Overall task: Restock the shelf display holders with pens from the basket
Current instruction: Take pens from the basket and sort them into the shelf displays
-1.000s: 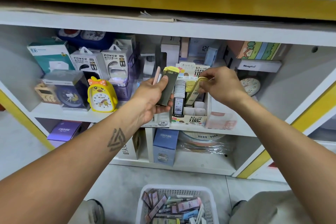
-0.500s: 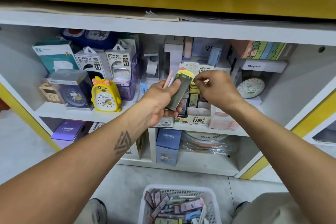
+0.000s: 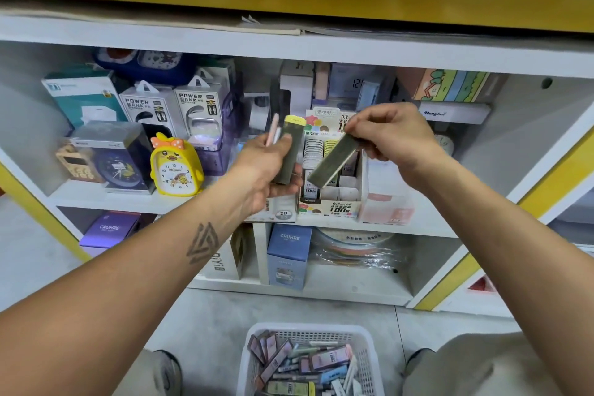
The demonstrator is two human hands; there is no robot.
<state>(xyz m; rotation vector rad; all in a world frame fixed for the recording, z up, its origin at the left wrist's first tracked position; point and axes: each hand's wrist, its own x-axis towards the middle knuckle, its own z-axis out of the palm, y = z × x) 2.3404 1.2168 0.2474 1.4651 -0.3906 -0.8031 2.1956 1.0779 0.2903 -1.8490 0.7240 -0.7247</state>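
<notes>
Holding: both hands are raised in front of the middle shelf [image 3: 96, 199], arms stretched forward from the lower corners of the view.
Left hand [image 3: 266, 167]: back toward the camera, thumb on top, fingers wrapped round an upright dark green case with a yellow cap [image 3: 291, 151]; a pink pen [image 3: 273, 132] sticks up from the same grip, just left of the case.
Right hand [image 3: 392, 135]: knuckles up, fingertips pinching the upper end of a 2nd dark green case [image 3: 332, 161].
2nd case: flat, long, tilted, its lower end pointing down-left; it hangs in front of the display holder [image 3: 334, 202], whether touching it I cannot tell.
Display holder: white printed cardboard box on the shelf, rows of small packs standing inside, front slots partly open.
Basket [image 3: 308, 331]: white plastic, on the floor between the person's knees, heaped with pink, blue and yellow cases and pens.
Beside: a yellow duck clock [image 3: 176, 167] stands on the shelf left of the left hand.
</notes>
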